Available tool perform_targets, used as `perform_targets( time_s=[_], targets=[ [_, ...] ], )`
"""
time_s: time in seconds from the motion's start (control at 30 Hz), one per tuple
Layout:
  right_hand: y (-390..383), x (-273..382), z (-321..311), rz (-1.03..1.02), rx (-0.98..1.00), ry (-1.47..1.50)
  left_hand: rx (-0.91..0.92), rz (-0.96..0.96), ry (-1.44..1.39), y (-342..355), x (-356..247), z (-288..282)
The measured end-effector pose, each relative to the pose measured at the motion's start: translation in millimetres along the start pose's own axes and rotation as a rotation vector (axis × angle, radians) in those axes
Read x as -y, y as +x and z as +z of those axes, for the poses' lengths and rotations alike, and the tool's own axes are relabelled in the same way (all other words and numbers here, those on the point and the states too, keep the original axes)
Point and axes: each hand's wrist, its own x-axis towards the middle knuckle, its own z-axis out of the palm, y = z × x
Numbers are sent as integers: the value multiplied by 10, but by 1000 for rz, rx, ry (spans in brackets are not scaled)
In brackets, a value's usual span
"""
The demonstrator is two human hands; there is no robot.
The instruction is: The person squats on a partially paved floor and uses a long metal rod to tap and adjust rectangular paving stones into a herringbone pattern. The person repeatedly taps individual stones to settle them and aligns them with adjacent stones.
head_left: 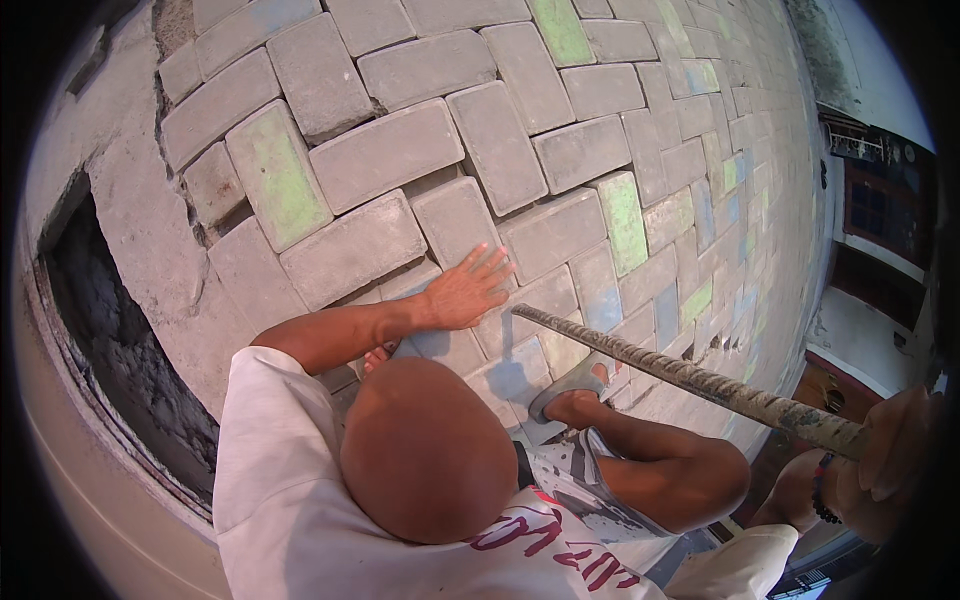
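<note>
My left hand (466, 291) lies flat with spread fingers on the grey paving blocks. Its fingertips reach the lower end of one block (457, 218). At the right edge, my right hand (890, 445) is wrapped round a ribbed steel bar (675, 370). A dark bead bracelet (825, 490) circles that wrist. The bar slants across the view, and its tip points at the pavers just right of my left hand. Whether the tip touches them I cannot tell. Beside my left hand, a tilted block (353, 249) sits raised, with dark gaps along its edges.
Interlocking pavers, some with green (278, 178) or blue paint, stretch to the far right. An open ditch (120, 330) with a broken concrete edge (150, 240) runs at the left. My sandalled foot (570, 385) stands below the bar. A building (875, 240) stands at the right.
</note>
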Motion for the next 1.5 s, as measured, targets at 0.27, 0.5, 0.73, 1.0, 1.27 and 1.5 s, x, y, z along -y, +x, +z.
perform_targets(
  time_s=[0.27, 0.5, 0.73, 1.0, 1.27, 1.5],
  targets=[
    [-759, -324, -492, -295, -343, 75, 188, 291, 74, 142, 399, -250],
    [-1269, -537, -779, -470, -537, 101, 214, 334, 144, 160, 404, -241],
    [-2014, -719, -1033, -668, -771, 137, 303, 332, 156, 234, 362, -323],
    [-2859, -1209, -1184, -698, -1104, 129, 386, 296, 197, 338, 316, -366],
    [-2938, -1272, -1099, -661, -1322, -218, 422, 175, 202, 381, 166, -505],
    [-2753, -1095, -1145, -704, -1255, -792, 296, 62, 147, 429, 2, -345]
  ],
)
